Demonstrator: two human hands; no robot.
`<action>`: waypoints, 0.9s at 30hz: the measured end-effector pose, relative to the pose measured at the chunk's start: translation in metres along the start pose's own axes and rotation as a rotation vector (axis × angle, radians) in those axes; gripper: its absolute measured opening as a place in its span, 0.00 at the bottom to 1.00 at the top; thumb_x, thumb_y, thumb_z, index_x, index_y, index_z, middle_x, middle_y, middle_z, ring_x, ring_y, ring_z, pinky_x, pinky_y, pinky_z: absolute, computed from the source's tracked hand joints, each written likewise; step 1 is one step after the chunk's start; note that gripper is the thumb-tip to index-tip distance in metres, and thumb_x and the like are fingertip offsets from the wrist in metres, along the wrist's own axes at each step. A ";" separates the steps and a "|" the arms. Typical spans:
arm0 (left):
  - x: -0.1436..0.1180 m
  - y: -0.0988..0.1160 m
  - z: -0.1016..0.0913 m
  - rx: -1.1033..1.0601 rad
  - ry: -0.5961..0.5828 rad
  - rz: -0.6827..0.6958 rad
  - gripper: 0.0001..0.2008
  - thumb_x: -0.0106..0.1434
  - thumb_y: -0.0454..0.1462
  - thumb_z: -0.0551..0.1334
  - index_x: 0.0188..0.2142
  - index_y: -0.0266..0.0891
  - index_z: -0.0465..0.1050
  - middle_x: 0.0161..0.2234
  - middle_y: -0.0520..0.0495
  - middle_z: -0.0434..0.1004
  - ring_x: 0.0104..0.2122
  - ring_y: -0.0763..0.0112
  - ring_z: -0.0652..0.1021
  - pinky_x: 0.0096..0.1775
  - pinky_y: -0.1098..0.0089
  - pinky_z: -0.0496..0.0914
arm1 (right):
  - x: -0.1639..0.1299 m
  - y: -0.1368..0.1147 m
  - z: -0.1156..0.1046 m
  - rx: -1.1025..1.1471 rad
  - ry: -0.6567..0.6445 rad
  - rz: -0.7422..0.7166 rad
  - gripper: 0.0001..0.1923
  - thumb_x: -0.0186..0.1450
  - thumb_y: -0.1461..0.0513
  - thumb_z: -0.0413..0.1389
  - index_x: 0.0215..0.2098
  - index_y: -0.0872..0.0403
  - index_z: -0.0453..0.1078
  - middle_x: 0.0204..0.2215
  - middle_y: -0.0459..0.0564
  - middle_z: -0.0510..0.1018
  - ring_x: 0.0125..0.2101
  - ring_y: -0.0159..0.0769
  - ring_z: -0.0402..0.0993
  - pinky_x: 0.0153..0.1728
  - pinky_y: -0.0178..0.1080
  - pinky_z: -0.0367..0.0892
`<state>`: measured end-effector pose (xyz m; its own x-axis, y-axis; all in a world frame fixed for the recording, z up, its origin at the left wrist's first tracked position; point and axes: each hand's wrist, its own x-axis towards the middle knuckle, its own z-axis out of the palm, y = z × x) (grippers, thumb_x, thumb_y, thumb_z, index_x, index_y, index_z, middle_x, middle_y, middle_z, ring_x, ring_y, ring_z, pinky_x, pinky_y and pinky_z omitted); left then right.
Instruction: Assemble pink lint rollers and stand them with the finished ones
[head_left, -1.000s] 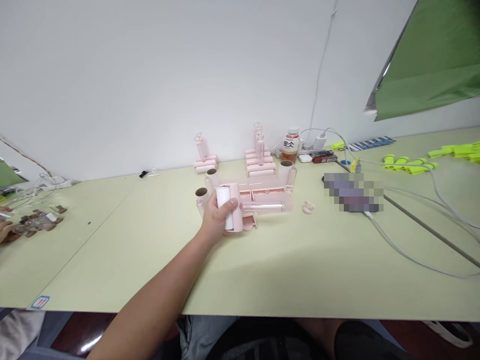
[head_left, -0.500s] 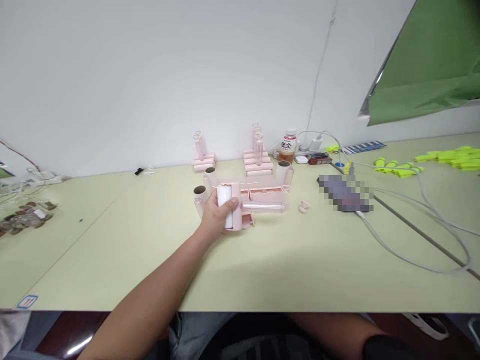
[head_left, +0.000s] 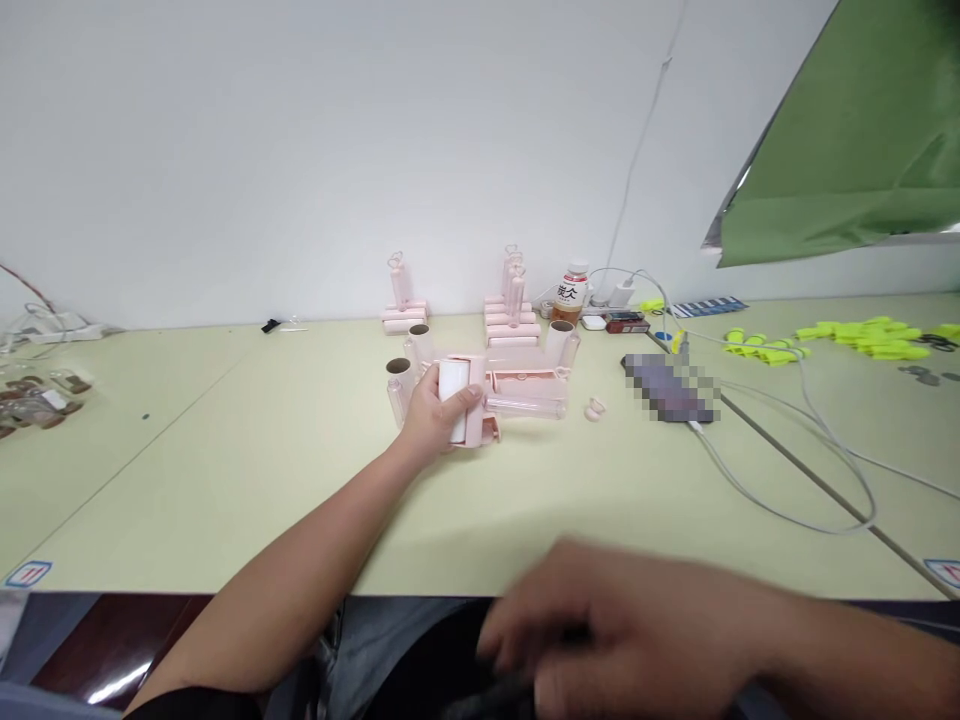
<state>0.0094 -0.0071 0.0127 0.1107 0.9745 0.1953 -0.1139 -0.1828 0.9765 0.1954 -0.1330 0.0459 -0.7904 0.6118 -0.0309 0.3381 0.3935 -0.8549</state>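
Observation:
My left hand (head_left: 435, 418) is wrapped round a pink lint roller (head_left: 474, 425), its thumb across the white paper roll in the pink case. A clear pink tube (head_left: 525, 405) extends to the right beside it; whether they are joined is unclear. Partly behind it are open pink cases (head_left: 529, 382). Rolls with brown cores (head_left: 397, 375) stand upright left of my hand. A small pink ring piece (head_left: 594, 409) lies to the right. At the table's front edge my right hand (head_left: 607, 620) is smeared by motion, its fingers bent and their grip unclear.
Finished-looking pink rollers (head_left: 513, 325) stand along the wall near a drink bottle (head_left: 571, 292). To the right are a phone (head_left: 664, 388) on a white cable (head_left: 765, 515) and neon yellow pieces (head_left: 870, 335). Bagged brown items (head_left: 37, 400) lie at far left.
My right hand has risen into view from below the table's front edge. My left hand still holds the lint roller in nearly the same place. The view has shifted slightly.

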 end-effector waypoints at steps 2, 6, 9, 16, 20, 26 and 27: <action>0.001 -0.002 -0.001 0.018 0.011 -0.003 0.23 0.52 0.47 0.69 0.42 0.39 0.67 0.30 0.50 0.76 0.26 0.69 0.76 0.24 0.72 0.68 | -0.003 0.006 -0.056 -0.313 0.288 0.117 0.15 0.65 0.50 0.53 0.36 0.51 0.74 0.28 0.48 0.80 0.28 0.36 0.74 0.30 0.37 0.65; 0.003 -0.005 -0.004 0.045 0.019 0.007 0.22 0.54 0.47 0.68 0.43 0.38 0.67 0.31 0.49 0.75 0.28 0.69 0.75 0.28 0.71 0.69 | 0.004 0.061 -0.139 -0.698 0.647 0.685 0.18 0.62 0.47 0.53 0.34 0.52 0.70 0.26 0.51 0.77 0.27 0.41 0.71 0.25 0.37 0.57; 0.004 -0.006 -0.005 0.070 0.046 0.013 0.21 0.54 0.46 0.68 0.42 0.38 0.67 0.32 0.49 0.75 0.29 0.69 0.75 0.28 0.72 0.69 | 0.005 0.104 -0.153 -0.710 0.484 0.845 0.18 0.58 0.47 0.56 0.32 0.53 0.69 0.28 0.53 0.77 0.27 0.43 0.71 0.24 0.37 0.56; 0.005 -0.006 -0.004 0.034 0.088 0.029 0.21 0.53 0.47 0.69 0.42 0.39 0.67 0.30 0.51 0.72 0.24 0.73 0.72 0.24 0.74 0.66 | -0.009 0.105 -0.139 -0.406 0.587 0.541 0.18 0.61 0.49 0.57 0.24 0.52 0.61 0.18 0.44 0.67 0.18 0.30 0.60 0.20 0.35 0.51; 0.005 -0.006 -0.005 -0.023 0.082 0.033 0.21 0.53 0.46 0.69 0.40 0.40 0.66 0.29 0.52 0.73 0.23 0.73 0.72 0.23 0.74 0.65 | -0.002 0.091 -0.125 0.235 0.704 0.128 0.21 0.59 0.45 0.61 0.29 0.51 0.62 0.21 0.44 0.72 0.18 0.31 0.66 0.20 0.36 0.62; 0.005 -0.008 -0.006 -0.062 0.062 0.012 0.22 0.52 0.46 0.70 0.40 0.40 0.66 0.29 0.51 0.75 0.22 0.72 0.74 0.21 0.75 0.64 | 0.011 0.092 -0.104 0.469 0.658 -0.028 0.19 0.59 0.51 0.65 0.29 0.53 0.63 0.21 0.45 0.76 0.19 0.32 0.72 0.19 0.34 0.67; 0.005 -0.008 -0.006 -0.063 0.057 0.007 0.22 0.52 0.46 0.70 0.41 0.40 0.66 0.29 0.50 0.75 0.23 0.71 0.74 0.21 0.75 0.65 | 0.013 0.093 -0.102 0.482 0.648 -0.034 0.18 0.58 0.52 0.66 0.28 0.53 0.63 0.21 0.45 0.76 0.19 0.32 0.72 0.19 0.34 0.68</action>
<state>0.0049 -0.0001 0.0048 0.0533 0.9793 0.1950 -0.1767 -0.1830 0.9671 0.2692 -0.0185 0.0191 -0.2926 0.9393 0.1794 -0.0551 0.1707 -0.9838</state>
